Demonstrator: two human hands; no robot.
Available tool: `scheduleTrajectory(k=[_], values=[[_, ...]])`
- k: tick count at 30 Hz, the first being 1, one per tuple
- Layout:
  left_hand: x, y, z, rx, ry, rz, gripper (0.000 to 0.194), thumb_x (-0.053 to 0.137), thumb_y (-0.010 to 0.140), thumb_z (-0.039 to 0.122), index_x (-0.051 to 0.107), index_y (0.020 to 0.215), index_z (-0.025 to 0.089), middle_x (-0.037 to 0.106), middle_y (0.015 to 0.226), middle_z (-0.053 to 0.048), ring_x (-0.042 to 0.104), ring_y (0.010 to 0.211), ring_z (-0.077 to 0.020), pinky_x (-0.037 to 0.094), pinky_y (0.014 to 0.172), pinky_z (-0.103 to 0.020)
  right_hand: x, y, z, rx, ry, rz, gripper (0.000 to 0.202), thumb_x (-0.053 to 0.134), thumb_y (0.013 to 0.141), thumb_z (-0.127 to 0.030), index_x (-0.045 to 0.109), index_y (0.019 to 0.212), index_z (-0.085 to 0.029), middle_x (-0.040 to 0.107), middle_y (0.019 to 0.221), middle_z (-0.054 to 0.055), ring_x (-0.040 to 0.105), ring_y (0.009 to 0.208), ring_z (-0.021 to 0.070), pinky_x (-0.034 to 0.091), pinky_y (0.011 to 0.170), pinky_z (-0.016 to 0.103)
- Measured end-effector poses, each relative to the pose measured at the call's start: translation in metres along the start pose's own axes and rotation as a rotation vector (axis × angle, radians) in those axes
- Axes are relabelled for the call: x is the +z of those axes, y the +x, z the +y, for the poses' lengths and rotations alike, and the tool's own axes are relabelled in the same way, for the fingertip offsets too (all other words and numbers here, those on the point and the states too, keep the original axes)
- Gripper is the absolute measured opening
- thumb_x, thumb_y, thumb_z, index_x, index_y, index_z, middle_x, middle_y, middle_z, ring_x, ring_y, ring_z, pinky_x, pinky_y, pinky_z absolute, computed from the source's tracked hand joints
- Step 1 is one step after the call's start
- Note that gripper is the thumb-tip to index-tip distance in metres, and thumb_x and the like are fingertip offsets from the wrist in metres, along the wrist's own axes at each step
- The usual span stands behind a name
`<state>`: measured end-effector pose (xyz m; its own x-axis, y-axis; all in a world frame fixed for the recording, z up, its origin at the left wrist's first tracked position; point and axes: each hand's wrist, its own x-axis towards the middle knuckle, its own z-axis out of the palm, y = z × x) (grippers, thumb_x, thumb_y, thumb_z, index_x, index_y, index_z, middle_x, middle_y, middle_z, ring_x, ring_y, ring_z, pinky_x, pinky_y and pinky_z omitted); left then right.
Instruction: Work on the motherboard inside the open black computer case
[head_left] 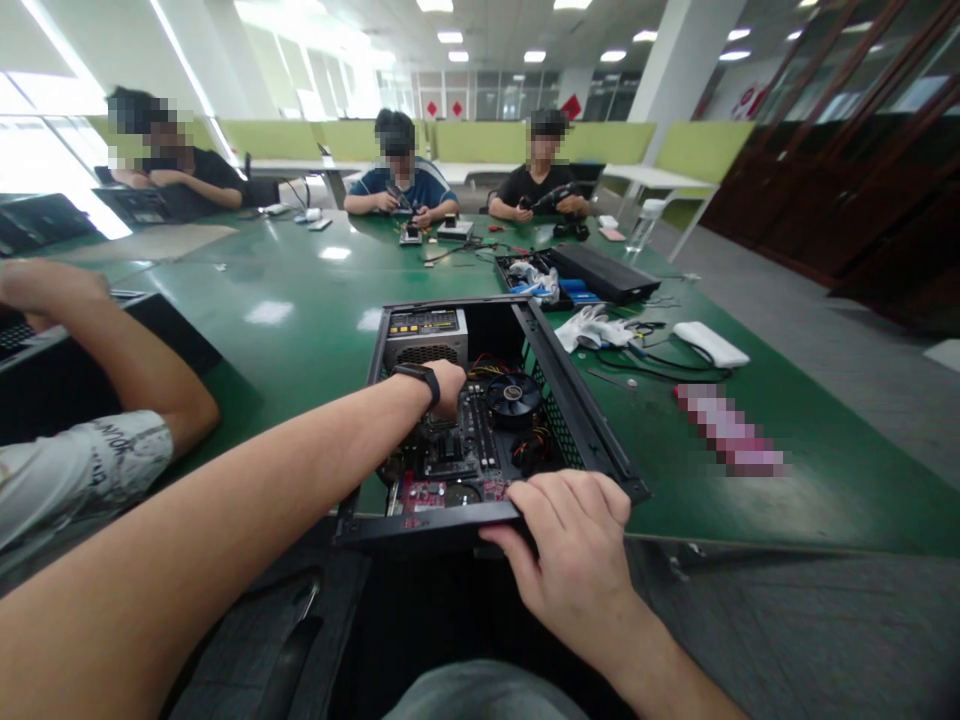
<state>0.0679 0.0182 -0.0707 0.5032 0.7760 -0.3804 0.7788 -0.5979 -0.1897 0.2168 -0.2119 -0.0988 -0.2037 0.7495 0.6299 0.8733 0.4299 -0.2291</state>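
Observation:
An open black computer case point(581, 395) lies on its side at the table's near edge. Inside it I see a power supply point(427, 340) at the far left, a round CPU fan point(513, 396) and a motherboard point(450, 450) with a red card near the front. My left hand point(448, 388), with a black band at the wrist, reaches down into the case just in front of the power supply; its fingers are hidden behind the hand. My right hand point(574, 535) grips the case's near rim, thumb below and fingers over the top.
Beyond the case stands a black tray point(559, 275) with gloves and blue items. To the right are white gloves point(596, 328), black cables point(660, 365), a white pouch point(711, 344) and a blurred pink packet point(727, 430). A neighbour's arm point(150, 360) is close on the left; several people sit around the green table point(300, 270).

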Motion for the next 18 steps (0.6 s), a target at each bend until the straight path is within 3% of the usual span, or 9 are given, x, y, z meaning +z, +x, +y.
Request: scheduleTrajectory(k=[8, 13, 16, 18], values=[[-0.002, -0.003, 0.0, 0.012, 0.014, -0.003, 0.044, 0.076, 0.072, 0.045, 0.076, 0.103, 0.013, 0.076, 0.107, -0.016, 0.071, 0.1, -0.0275, 0.055, 0.081, -0.029, -0.002, 0.0, 0.002, -0.001, -0.014, -0.05, 0.02, 0.062, 0.092, -0.04, 0.061, 0.103, -0.022, 0.065, 0.092, 0.003, 0.053, 0.094, 0.0215, 0.032, 0.09, 0.041], [-0.001, -0.004, 0.0, 0.028, -0.005, 0.013, 0.044, 0.074, 0.075, 0.046, 0.074, 0.105, 0.014, 0.076, 0.108, -0.015, 0.07, 0.101, -0.0266, 0.054, 0.081, -0.029, -0.025, 0.003, 0.002, -0.042, 0.034, -0.149, 0.033, 0.067, 0.089, -0.04, 0.06, 0.117, -0.024, 0.065, 0.11, 0.004, 0.055, 0.106, 0.0218, 0.037, 0.098, 0.039], [-0.001, -0.003, 0.0, 0.047, -0.017, 0.035, 0.042, 0.071, 0.077, 0.046, 0.074, 0.105, 0.014, 0.075, 0.107, -0.015, 0.07, 0.101, -0.0276, 0.054, 0.08, -0.03, -0.047, 0.02, 0.026, -0.059, 0.087, -0.133, 0.034, 0.068, 0.088, -0.042, 0.061, 0.117, -0.025, 0.064, 0.116, 0.006, 0.056, 0.109, 0.0227, 0.043, 0.096, 0.038], [-0.001, -0.003, 0.001, 0.051, -0.027, 0.05, 0.042, 0.07, 0.077, 0.046, 0.074, 0.105, 0.014, 0.075, 0.107, -0.015, 0.07, 0.101, -0.0287, 0.055, 0.08, -0.032, -0.052, 0.044, 0.06, 0.021, 0.058, -0.016, 0.026, 0.065, 0.09, -0.043, 0.063, 0.109, -0.026, 0.067, 0.109, 0.005, 0.058, 0.105, 0.0236, 0.044, 0.095, 0.039]])
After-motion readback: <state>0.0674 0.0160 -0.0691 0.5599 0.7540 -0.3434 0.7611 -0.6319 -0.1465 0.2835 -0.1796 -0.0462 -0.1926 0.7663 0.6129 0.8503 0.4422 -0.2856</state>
